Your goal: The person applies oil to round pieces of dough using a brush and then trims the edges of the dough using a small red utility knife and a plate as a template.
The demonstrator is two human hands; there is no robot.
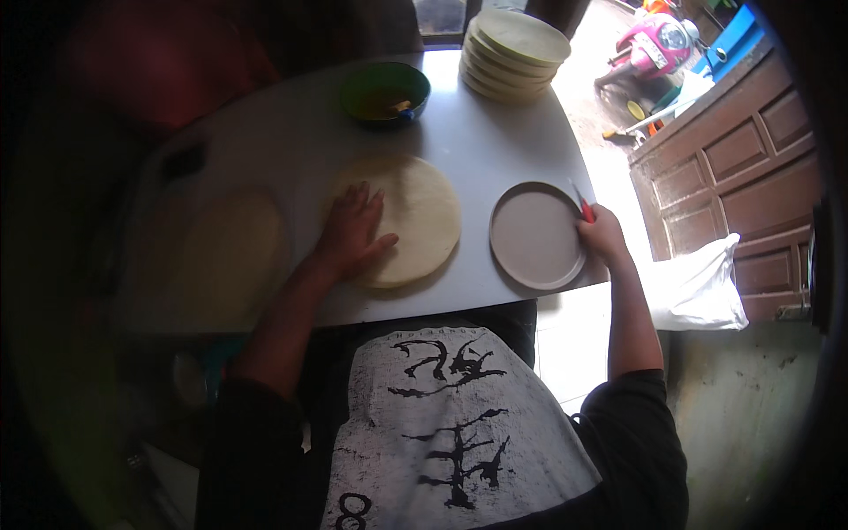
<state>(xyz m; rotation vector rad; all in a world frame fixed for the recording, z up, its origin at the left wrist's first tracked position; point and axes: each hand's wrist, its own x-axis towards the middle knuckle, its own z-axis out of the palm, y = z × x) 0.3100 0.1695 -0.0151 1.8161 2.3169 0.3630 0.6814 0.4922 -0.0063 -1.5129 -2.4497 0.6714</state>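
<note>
My left hand [354,232] lies flat on a round, pale yellow sheet [424,218], perhaps dough, with the fingers apart and the thumb out to the right. In my right hand [601,233] is a small knife [587,211] with a red handle. Its thin blade points up and away from me. That hand is at the right rim of a shallow round grey-brown pan [535,235]; I cannot tell whether it also grips the rim. The pan's inside shows bare.
A green bowl [371,89] with a brush-like tool in it stands at the table's [457,139] far side. Beside it rises a stack of pale discs [510,73]. Another pale disc [232,245] lies in shade at left. A panelled wooden door [735,165] and white bag [702,291] are at right.
</note>
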